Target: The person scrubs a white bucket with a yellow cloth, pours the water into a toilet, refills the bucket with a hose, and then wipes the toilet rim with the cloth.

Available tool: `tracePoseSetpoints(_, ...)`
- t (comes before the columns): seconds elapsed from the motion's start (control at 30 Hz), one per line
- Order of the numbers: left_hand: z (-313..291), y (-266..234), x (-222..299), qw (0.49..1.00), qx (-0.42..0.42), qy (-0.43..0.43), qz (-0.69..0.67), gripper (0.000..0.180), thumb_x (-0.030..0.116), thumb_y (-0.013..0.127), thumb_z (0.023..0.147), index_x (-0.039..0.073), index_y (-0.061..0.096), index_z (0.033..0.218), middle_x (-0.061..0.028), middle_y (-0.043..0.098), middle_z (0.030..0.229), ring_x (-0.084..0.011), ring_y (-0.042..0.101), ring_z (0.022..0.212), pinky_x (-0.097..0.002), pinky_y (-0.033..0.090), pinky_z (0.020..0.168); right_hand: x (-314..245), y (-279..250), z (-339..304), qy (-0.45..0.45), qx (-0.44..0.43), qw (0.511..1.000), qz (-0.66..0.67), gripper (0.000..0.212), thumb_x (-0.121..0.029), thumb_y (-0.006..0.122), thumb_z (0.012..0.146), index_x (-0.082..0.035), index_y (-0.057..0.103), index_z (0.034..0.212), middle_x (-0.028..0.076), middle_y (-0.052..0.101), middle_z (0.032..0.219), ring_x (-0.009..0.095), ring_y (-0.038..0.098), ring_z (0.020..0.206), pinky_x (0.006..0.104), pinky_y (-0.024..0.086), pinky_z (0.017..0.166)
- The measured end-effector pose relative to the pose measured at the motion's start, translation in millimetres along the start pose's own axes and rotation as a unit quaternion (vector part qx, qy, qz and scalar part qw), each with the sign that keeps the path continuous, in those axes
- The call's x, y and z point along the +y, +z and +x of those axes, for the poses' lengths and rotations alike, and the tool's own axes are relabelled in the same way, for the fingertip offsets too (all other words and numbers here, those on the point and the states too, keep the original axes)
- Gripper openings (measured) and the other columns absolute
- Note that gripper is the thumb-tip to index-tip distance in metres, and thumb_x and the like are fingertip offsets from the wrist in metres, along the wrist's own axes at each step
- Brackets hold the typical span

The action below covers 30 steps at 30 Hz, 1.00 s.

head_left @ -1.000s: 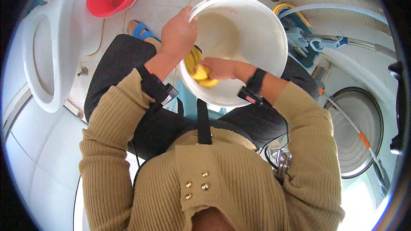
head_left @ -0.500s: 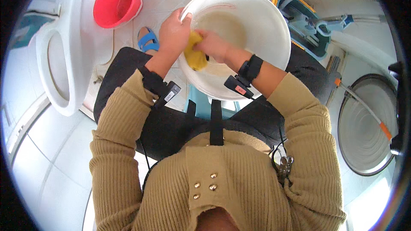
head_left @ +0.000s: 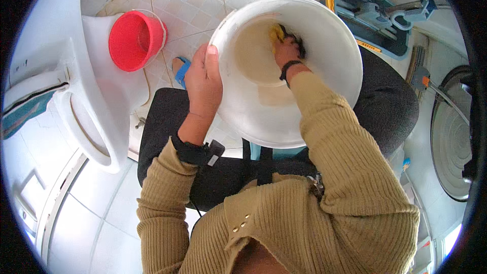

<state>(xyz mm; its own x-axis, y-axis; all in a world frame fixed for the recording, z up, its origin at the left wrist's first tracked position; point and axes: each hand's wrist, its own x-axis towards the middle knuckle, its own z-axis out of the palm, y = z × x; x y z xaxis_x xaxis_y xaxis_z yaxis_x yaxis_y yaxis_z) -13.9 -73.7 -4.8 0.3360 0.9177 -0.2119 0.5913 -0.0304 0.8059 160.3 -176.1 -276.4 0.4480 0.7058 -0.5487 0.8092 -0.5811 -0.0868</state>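
So the white plastic bucket sits tipped on the person's lap, its mouth facing up toward the camera and its long axis running away and down toward the floor, bottom end pointing off at roughly 12 o'clock. Inside, down at the stained bottom, the right hand is clenched around a yellow cloth, pressing it against the bucket's inner wall. The fingers are mostly tucked behind the cloth, so only the knuckles and a black wrist strap really show.

The left hand is at about 9 o'clock on the rim, thumb hooked over the edge and the other fingers wrapped on the outside, pinching the wall to steady it. There's a black wristband with a small device on that forearm too.

Around it: a red bucket with a thin wire handle stands on the floor at about 10 o'clock, well apart from the white one. Between them a blue sandal peeks out just beside the left hand. A white toilet with its seat down fills the 9 o'clock side. At 1 to 2 o'clock there's a blue and yellow mop wringer bucket, close behind the white bucket's rim. Far over at 3 o'clock is a round ribbed grey lid or tub; can't tell exactly which.

The right sleeve blocks a good chunk of the bucket's near wall. The floor is small pale square tiles, bathroom style, with bigger white tiles down at 7 o'clock.
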Motion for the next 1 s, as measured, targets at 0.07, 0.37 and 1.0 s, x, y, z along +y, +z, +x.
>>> tracePoseSetpoints(0.07,-0.5,-1.0,2.5,1.000,0.000,-0.014,-0.027,0.038,0.028,0.038,0.095,-0.004,0.055,0.107,-0.0184,0.060,0.093,-0.0248,0.057,0.085,-0.0316,0.042,0.079,3.9,28.2,-7.0,-0.033,-0.062,0.988,-0.139,0.035,-0.018,0.044,0.088,-0.003,0.052,0.118,0.019,0.046,0.125,0.035,0.051,0.104,0.0421,0.048,0.077)
tracePoseSetpoints(0.37,4.3,1.3,-12.2,1.000,0.006,0.008,-0.023,0.040,0.031,0.037,0.094,-0.003,0.056,0.103,-0.0227,0.058,0.098,-0.0347,0.056,0.091,-0.0367,0.042,0.081,-70.9,-57.2,-81.7,-0.151,-0.366,0.879,0.266,0.022,-0.012,0.050,0.083,-0.004,0.061,0.100,0.013,0.063,0.093,0.026,0.061,0.085,0.0425,0.049,0.070)
tracePoseSetpoints(1.0,10.8,11.1,-35.8,0.998,-0.004,0.019,-0.058,0.054,0.043,0.028,0.093,0.001,0.050,0.118,-0.0214,0.055,0.114,-0.0353,0.049,0.110,-0.0377,0.036,0.093,10.4,-173.6,-82.1,0.048,0.227,0.596,0.769,0.027,-0.011,0.056,0.084,-0.002,0.052,0.109,0.010,0.057,0.105,0.024,0.057,0.092,0.0349,0.048,0.077)
